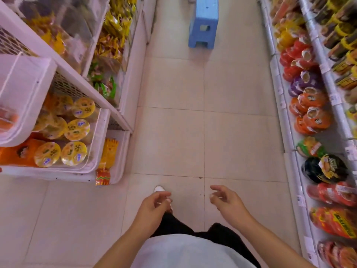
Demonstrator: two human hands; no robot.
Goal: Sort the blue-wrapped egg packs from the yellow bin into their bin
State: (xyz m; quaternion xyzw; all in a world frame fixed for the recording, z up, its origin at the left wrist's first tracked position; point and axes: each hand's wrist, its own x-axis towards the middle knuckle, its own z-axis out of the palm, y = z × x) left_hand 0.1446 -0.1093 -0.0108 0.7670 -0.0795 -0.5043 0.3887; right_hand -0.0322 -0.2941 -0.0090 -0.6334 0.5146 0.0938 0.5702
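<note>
Walking the aisle w/ both hands empty: left hand (154,206) and right hand (225,200) loosely curled, pinching nothing. No blue egg packs or yellow bin in view, so we scan the shelves and pass the blue stool (203,26) w/o tripping.

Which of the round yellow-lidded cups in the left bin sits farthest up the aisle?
The yellow-lidded cup at the bin's far corner; the others lie nearer the person.

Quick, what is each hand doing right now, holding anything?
Left hand: open, fingers loosely curled, holding nothing.
Right hand: open, fingers loosely curled, holding nothing.
</note>
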